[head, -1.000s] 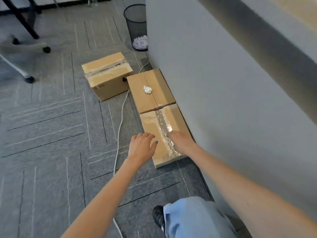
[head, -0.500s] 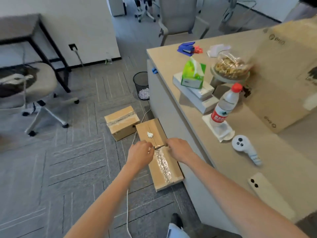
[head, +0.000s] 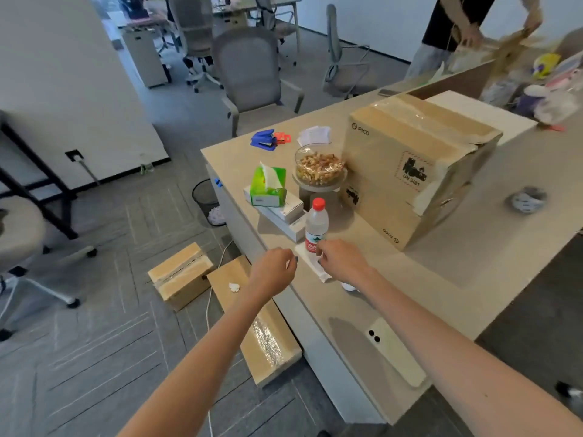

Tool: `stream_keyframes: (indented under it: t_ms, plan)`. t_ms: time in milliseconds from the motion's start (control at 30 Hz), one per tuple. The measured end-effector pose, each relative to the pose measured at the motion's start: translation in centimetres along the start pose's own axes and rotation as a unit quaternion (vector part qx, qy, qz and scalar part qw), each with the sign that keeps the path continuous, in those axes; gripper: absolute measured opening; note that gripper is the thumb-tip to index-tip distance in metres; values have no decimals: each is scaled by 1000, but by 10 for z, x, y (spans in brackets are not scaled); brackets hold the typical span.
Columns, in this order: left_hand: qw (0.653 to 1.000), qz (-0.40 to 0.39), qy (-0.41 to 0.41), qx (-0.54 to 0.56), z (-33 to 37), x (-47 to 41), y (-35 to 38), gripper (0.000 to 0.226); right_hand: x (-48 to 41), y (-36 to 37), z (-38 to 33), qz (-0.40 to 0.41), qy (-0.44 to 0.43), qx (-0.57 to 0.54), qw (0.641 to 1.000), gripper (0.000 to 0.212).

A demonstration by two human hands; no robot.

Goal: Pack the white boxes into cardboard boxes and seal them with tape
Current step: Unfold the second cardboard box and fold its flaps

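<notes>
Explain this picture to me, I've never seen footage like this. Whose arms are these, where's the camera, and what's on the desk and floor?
No machine here: the arms belong to a person wearing one wide-angle camera on the head, looking forward and down. The left hand and right hand hover at the desk edge, fingers curled; whether either grip holds anything is too small to tell. On the desk are a large cardboard box, a water bottle, a bowl of snacks, a tissue pack on white boxes, and a phone. On the floor lie a small taped cardboard box and flat taped boxes beside the desk.
</notes>
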State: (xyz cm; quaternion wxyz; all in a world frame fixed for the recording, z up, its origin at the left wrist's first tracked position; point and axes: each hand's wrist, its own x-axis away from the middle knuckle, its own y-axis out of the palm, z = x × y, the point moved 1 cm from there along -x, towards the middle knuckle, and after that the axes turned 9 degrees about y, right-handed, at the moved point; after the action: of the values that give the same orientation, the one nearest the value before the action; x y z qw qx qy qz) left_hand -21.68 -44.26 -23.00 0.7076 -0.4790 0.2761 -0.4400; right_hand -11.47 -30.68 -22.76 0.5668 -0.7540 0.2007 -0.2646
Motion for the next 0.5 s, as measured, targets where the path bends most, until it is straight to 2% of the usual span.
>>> stream_keyframes:
  t_ms: [233,500]
  plan:
    - [994,-44,92,-27,76,-48,22,28,29,-21,90,23,107,-35,993,17]
    - [971,-121,204,-4,159,-75,58,27,95,-40,168,70,240,-63,966,20]
